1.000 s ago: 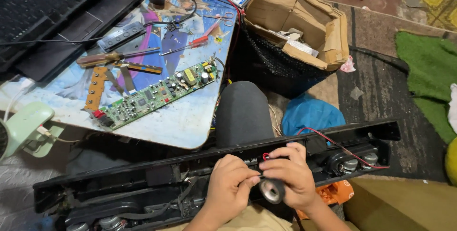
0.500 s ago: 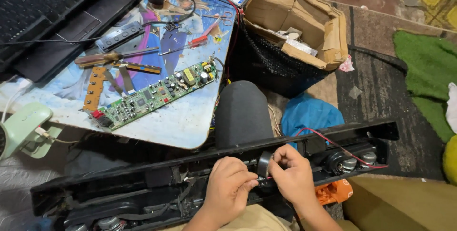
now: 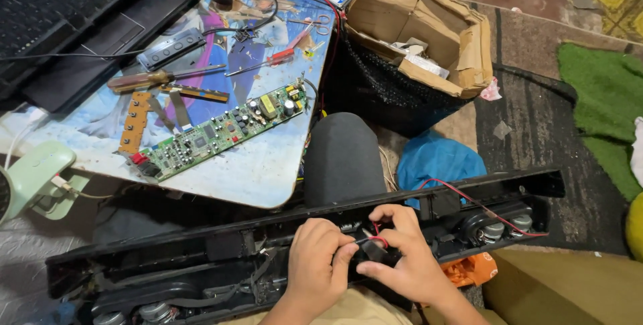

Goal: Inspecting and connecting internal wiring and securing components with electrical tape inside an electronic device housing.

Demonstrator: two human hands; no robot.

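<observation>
Small speaker (image 3: 372,253) between both hands (fingers pinching), above soundbar housing (image 3: 201,258)

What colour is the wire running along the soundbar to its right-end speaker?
Red wire, clearest in the head view, over the black soundbar.

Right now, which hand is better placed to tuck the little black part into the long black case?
Probably the right hand: its fingers pinch the black part above the case; the left hand only steadies it.

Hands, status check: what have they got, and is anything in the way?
Left hand and right hand together pinch a small black part with red wire. Long black speaker housing lies open across the lap. Nothing blocking.
</observation>
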